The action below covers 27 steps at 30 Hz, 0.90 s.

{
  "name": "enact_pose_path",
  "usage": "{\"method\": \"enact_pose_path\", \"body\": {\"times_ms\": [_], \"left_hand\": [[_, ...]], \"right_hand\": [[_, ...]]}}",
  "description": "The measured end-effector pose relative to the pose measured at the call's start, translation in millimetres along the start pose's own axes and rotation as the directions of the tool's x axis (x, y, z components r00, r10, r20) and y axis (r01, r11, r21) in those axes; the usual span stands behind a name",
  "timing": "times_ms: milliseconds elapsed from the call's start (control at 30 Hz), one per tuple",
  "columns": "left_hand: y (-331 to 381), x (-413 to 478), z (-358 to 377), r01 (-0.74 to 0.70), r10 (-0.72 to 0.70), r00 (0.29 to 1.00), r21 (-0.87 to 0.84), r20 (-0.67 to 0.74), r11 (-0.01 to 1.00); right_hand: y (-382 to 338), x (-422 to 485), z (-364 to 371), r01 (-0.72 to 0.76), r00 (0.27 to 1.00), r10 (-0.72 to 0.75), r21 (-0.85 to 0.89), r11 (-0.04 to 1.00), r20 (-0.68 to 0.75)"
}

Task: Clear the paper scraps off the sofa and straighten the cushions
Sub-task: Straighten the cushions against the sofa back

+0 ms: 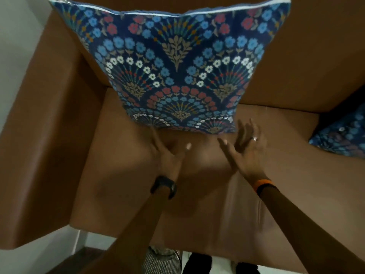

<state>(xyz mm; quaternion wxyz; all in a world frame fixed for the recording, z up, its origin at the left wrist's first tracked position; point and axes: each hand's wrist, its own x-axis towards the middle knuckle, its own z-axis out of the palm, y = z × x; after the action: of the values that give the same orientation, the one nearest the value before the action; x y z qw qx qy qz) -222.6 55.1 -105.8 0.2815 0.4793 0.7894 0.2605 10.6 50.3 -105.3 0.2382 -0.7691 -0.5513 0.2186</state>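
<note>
A blue floral cushion (173, 64) stands upright against the backrest of the brown sofa (122, 186), its bottom edge resting on the seat. My left hand (167, 153) is just below the cushion's lower left corner, fingers spread, holding nothing. My right hand (245, 149) hovers below the lower right corner, palm open, a ring on one finger. Both hands are slightly apart from the cushion. A second blue floral cushion (341, 135) lies at the right edge, partly cut off. No paper scraps are visible on the seat.
The sofa's left armrest (47, 135) rises beside the seat. A pale wall (17, 46) is at the far left. Below the seat's front edge are white floor, a metal mesh bin (161, 262) and dark shoes (201, 264).
</note>
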Motion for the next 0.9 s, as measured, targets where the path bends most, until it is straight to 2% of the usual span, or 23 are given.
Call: {"method": "enact_pose_path", "body": {"times_ms": [67, 167, 233, 267, 333, 367, 433, 467, 533, 633, 700, 767, 900], "left_hand": [[4, -41, 40, -0.165, 0.15, 0.975, 0.08, 0.164, 0.983], [23, -87, 108, -0.513, 0.437, 0.826, 0.153, 0.357, 0.844], [48, -108, 145, -0.605, 0.503, 0.734, 0.106, 0.456, 0.789], [64, -119, 162, -0.609, 0.508, 0.712, 0.066, 0.484, 0.791], [102, -139, 189, -0.562, 0.498, 0.689, -0.045, 0.526, 0.826], [122, -145, 199, -0.551, 0.514, 0.67, -0.105, 0.535, 0.828], [170, -162, 225, -0.58, 0.583, 0.631, -0.187, 0.512, 0.793], [196, -168, 237, -0.593, 0.613, 0.632, -0.214, 0.473, 0.776], [246, -174, 259, -0.562, 0.626, 0.66, -0.279, 0.415, 0.778], [304, -169, 284, -0.328, 0.5, 0.735, -0.404, 0.459, 0.854], [327, -164, 293, -0.217, 0.423, 0.748, -0.415, 0.512, 0.884], [334, -164, 296, -0.244, 0.453, 0.742, -0.431, 0.494, 0.869], [331, -174, 292, -0.312, 0.476, 0.803, -0.426, 0.36, 0.849]], "right_hand": [[41, -21, -11, 0.057, 0.998, -0.063, -0.223, 0.973, -0.017], [106, -41, -39, 0.023, 0.998, -0.001, -0.39, 0.92, 0.056], [144, -51, -63, -0.05, 0.998, 0.061, -0.411, 0.91, 0.013], [160, -54, -78, -0.091, 0.996, 0.087, -0.389, 0.917, -0.027], [193, -54, -113, -0.184, 0.977, 0.153, -0.232, 0.955, -0.146], [205, -50, -130, -0.246, 0.949, 0.227, -0.065, 0.967, -0.217], [239, -32, -177, -0.316, 0.848, 0.43, 0.354, 0.88, -0.31], [257, -20, -202, -0.28, 0.815, 0.477, 0.496, 0.822, -0.328], [286, 5, -247, -0.15, 0.836, 0.435, 0.622, 0.768, -0.335], [319, 38, -305, -0.036, 0.929, 0.248, 0.6, 0.799, -0.275], [334, 58, -331, -0.046, 0.974, 0.157, 0.54, 0.841, -0.162], [343, 71, -344, -0.077, 0.994, 0.109, 0.519, 0.852, -0.031], [346, 71, -348, -0.029, 0.996, 0.068, 0.55, 0.835, -0.05]]}}
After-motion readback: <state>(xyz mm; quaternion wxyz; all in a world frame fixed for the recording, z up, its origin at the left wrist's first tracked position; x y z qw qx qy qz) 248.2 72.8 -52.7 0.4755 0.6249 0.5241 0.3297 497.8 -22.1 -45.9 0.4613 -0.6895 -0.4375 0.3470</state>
